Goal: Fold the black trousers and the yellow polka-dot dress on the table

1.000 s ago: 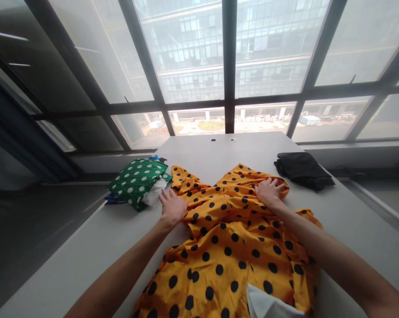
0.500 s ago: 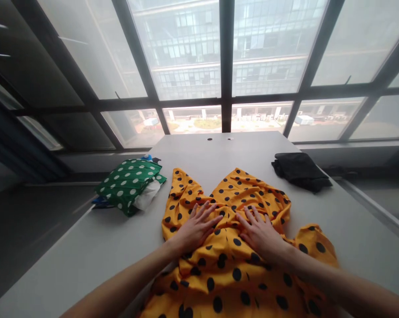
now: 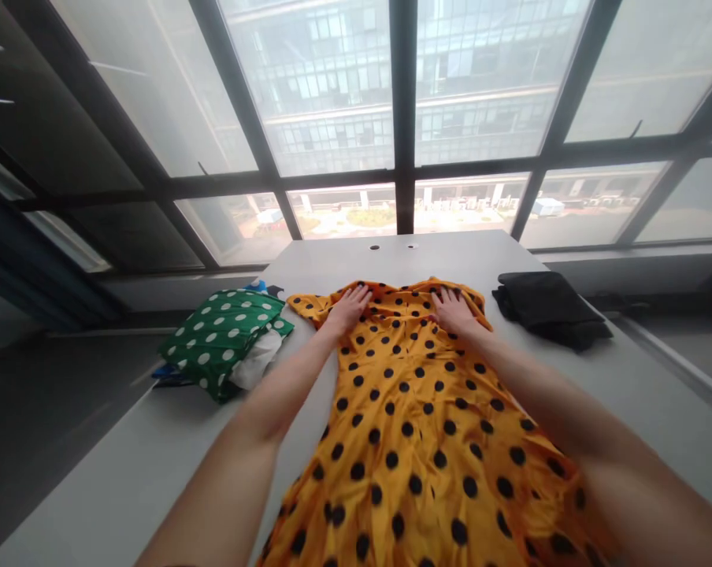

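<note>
An orange dress with black polka dots (image 3: 415,417) lies spread lengthwise down the middle of a grey table (image 3: 155,449). My left hand (image 3: 348,305) rests flat, fingers stretched out, on the dress's upper left part near the shoulder. On the upper right part, my right hand (image 3: 454,310) lies flat with spread fingers. Both arms are stretched far forward over the fabric. Neither hand grips anything.
A folded green cloth with white dots (image 3: 223,337) lies on a small pile at the table's left edge. At the right edge sits a folded black garment (image 3: 548,307). Large windows with dark frames stand behind the table's far end.
Both hands slid away from me up the dress, from its bunched middle to its top. The crumpled fabric now lies stretched out and smoother.
</note>
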### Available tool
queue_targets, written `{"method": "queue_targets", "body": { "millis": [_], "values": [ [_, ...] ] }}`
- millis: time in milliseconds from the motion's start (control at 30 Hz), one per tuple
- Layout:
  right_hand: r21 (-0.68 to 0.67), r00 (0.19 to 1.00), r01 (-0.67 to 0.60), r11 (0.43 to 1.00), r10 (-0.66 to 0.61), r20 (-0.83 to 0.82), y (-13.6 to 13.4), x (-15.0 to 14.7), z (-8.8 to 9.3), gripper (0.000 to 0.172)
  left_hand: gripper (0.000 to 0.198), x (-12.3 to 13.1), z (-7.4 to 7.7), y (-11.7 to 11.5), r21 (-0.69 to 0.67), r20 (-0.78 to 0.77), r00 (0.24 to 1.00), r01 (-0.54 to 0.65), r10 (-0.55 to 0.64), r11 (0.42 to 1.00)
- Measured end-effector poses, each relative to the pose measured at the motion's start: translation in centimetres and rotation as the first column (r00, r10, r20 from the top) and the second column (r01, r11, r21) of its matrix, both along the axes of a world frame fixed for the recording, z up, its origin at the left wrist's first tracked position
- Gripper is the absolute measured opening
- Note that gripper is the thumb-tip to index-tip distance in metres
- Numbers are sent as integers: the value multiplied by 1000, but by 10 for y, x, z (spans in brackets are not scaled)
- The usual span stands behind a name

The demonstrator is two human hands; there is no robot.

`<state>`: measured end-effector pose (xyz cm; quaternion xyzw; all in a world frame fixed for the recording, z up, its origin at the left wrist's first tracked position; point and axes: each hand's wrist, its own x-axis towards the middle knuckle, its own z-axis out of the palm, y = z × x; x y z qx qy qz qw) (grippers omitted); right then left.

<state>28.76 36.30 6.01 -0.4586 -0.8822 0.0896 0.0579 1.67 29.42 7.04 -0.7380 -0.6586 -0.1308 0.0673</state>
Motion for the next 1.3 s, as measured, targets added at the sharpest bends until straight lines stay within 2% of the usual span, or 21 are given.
{"method": "queue_targets", "body": {
  "millis": [33,67,133,200,267,367,433,500,600,700,800,867,900,1000,1100,1200,1300],
  "values": [
    [75,992,119,990,-116,-47,14,-16,10,65,57,2,6,22,58,0,998,-62,62,996],
    [144,985,153,978,-139,-107,21,-30,16,63,58,7,9,39,104,4,996,-93,93,990],
    [260,985,100,961,-58,-164,19,-51,17,58,55,20,7,57,114,-3,999,-50,51,992],
    [273,990,-9,962,46,-132,7,-57,6,53,49,32,-6,56,85,-10,1000,-9,10,996],
    [192,995,-3,981,22,-95,-2,-50,-8,52,44,39,-25,45,29,-9,1000,6,-6,1000],
    [76,994,95,993,-90,-69,-5,-25,-26,58,47,33,-51,21,-67,-9,1000,29,-30,997],
    [33,992,121,992,-119,-44,-8,-4,-36,61,49,24,-64,5,-137,-11,999,43,-45,990],
    [-11,993,120,993,-120,-12,-19,15,-46,64,52,17,-73,-14,-181,-11,999,50,-53,982],
    [-55,999,37,998,-36,29,-56,43,-59,67,53,18,-79,-56,-183,-19,997,69,-74,981],
    [-24,996,-81,996,81,24,-108,67,-60,67,51,32,-73,-118,-172,-40,991,121,-130,978],
    [3,995,-96,995,96,19,-153,81,-44,48,52,51,-52,-175,-229,-55,985,146,-162,962],
    [5,998,-58,998,58,16,-169,82,-29,50,49,62,-35,-194,-299,-52,991,105,-127,948],
    [17,999,-52,999,52,3,-171,80,-24,49,46,66,-28,-196,-308,-42,992,99,-117,946],
    [93,993,-91,992,98,-71,-162,67,-22,43,40,69,-23,-174,-198,27,990,141,-139,970],
    [126,994,-51,991,62,-91,-141,54,-38,53,41,56,-39,-130,-71,77,991,119,-113,990],
    [101,997,31,994,-23,-78,-118,45,-55,63,45,38,-57,-91,-99,69,998,-4,11,995],
    [36,995,77,996,-75,-63,-92,41,-63,69,55,23,-65,-65,-193,53,995,-74,86,978]
  ]
}}
